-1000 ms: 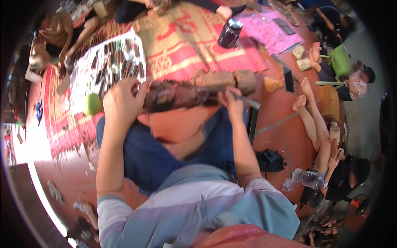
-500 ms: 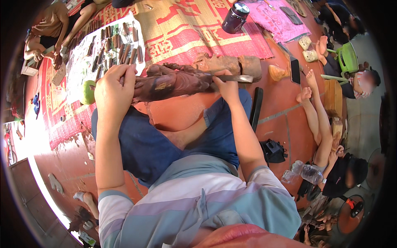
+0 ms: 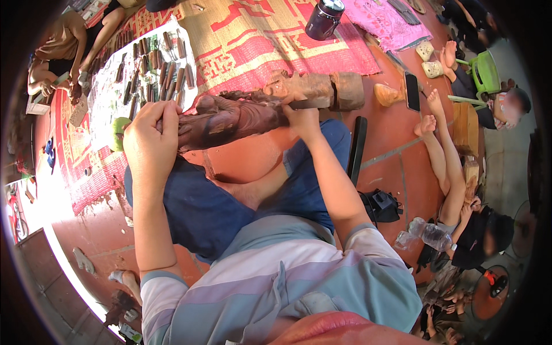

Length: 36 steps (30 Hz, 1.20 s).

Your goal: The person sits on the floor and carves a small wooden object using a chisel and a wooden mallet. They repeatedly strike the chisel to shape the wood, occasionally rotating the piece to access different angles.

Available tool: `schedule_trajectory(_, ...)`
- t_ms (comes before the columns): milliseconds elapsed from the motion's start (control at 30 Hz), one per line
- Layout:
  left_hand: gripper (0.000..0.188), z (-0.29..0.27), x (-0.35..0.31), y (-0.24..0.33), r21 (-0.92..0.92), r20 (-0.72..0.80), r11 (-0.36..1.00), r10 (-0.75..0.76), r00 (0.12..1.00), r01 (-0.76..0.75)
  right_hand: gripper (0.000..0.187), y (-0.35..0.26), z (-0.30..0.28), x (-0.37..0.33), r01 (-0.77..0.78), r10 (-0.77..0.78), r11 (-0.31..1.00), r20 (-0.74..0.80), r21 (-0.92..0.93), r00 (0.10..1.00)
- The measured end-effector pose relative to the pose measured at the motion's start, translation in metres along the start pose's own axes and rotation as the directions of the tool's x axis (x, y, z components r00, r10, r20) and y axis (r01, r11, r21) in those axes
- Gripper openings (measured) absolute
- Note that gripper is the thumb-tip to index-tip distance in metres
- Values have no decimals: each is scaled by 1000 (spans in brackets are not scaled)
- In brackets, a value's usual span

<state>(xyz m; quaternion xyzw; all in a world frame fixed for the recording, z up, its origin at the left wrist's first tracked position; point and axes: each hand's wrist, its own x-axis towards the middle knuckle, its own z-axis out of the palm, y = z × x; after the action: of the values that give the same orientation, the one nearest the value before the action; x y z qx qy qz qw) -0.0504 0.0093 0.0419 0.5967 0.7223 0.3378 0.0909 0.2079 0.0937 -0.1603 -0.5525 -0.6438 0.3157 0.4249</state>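
Reddish-brown wood makes up the carved figure, which lies crosswise in front of the person, near the left knee of the blue trousers. It looks stiff and fairly weighty, with smooth rounded folds that could be a little slippery; the knobbly relief along its far edge seems likelier to chip, so the thick body and the ends look the safer places to hold.

The left hand is curled tightly over the figure's left end. The right hand is closed around a flat tool at the other end. The long axis runs left to right—rising slightly to the right, toward a paler wooden block. Which end is the figure's top, I cannot tell.
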Motion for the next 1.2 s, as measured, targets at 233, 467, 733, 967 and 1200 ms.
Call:
schedule_trajectory(233, 15, 4, -1, -5, -51, -31, 999, -10, 999, 8, 10, -7, 16, 9, -42, 40, 999, -37, -32, 999)
schedule_trajectory(467, 16, 3, -1, -3, -67, -22, 997, -51, 998, 49, 10, 0, 22, 8, -144, 145, 984, -1, 109, 989)
schedule_trajectory(733, 17, 3, -1, -3, -28, -29, 999, -42, 999, 41, 9, -5, 28, 3, -89, 106, 982, -97, 167, 990)
schedule_trajectory(967, 17, 2, 0, -3, 22, -32, 1000, 18, 999, -17, 4, -4, 27, 8, -84, 89, 995, -95, 58, 991)
schedule_trajectory(1200, 17, 3, -1, -4, 19, -67, 999, 49, 997, -47, 8, 11, 8, 4, -173, 202, 968, -159, 179, 966)
